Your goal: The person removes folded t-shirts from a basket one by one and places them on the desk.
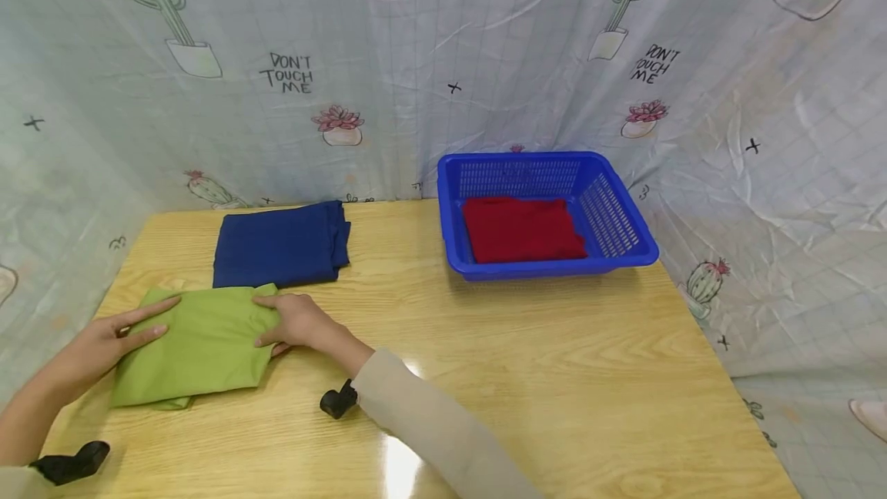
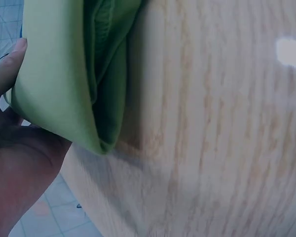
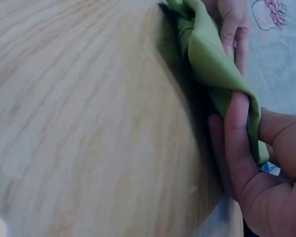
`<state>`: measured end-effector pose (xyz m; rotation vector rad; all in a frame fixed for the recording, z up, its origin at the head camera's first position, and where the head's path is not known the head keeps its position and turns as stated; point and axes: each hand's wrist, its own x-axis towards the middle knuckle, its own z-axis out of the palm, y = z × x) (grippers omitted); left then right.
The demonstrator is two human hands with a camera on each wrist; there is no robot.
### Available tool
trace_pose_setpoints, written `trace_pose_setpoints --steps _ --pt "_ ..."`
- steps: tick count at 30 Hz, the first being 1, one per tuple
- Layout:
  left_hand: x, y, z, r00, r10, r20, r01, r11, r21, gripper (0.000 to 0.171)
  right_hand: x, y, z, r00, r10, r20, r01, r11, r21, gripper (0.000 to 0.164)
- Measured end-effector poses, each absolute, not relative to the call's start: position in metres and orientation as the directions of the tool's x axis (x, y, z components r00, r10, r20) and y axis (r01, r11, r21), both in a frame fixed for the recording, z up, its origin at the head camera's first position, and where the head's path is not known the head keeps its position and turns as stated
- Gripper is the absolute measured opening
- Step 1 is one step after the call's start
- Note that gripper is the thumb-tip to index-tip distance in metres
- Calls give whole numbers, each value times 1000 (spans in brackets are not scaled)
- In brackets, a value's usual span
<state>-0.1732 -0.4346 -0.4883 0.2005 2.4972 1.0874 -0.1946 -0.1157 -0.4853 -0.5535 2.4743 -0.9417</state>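
Observation:
A folded green cloth lies at the left of the table, its layers and a stitched seam showing in the left wrist view. At its left edge my left hand holds it, with two digits spread on top and part of the hand behind the cloth. My right hand grips the opposite edge. In the right wrist view, fingers of that hand lie under the fold and the thumb is on the other side. Just beyond the green cloth is a folded dark blue cloth.
A blue plastic basket stands at the back right of the wooden table, with a folded red cloth inside. A printed curtain hangs behind the table and along its sides. Black wrist mounts sit on both arms.

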Motion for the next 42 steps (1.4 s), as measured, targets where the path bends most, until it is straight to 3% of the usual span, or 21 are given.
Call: trace_pose_setpoints --steps 7,14,17,21,24,30,36,42 --pt "-176 -423 -487 -921 296 -252 56 744 666 64 -191 -116 -486 -846 -469 -256 -192 714 -673 76" --pt "-181 -413 -490 -941 326 -89 234 818 526 62 -190 -116 -484 -870 -421 -258 -209 788 -579 75" --pt "-178 -408 -488 -953 302 -14 263 851 454 60 -191 -111 -483 -852 -443 -277 -216 781 -586 74" --pt "-176 -392 -479 -956 274 102 292 888 354 49 -192 -97 -482 -828 -513 -228 -316 762 -566 69" --pt "-177 -370 -468 -952 268 150 305 880 365 44 -192 -84 -480 -819 -550 -165 -394 747 -535 66" --pt "-183 -326 -448 -937 308 164 348 819 456 45 -189 -58 -473 -810 -578 -95 -421 688 -591 60" --pt "-188 -289 -426 -923 362 129 379 805 456 50 -184 -22 -464 -770 -637 -40 -473 610 -636 58" --pt "-193 -255 -412 -894 414 172 445 770 458 52 -174 11 -449 -781 -625 -1 -484 605 -632 58"
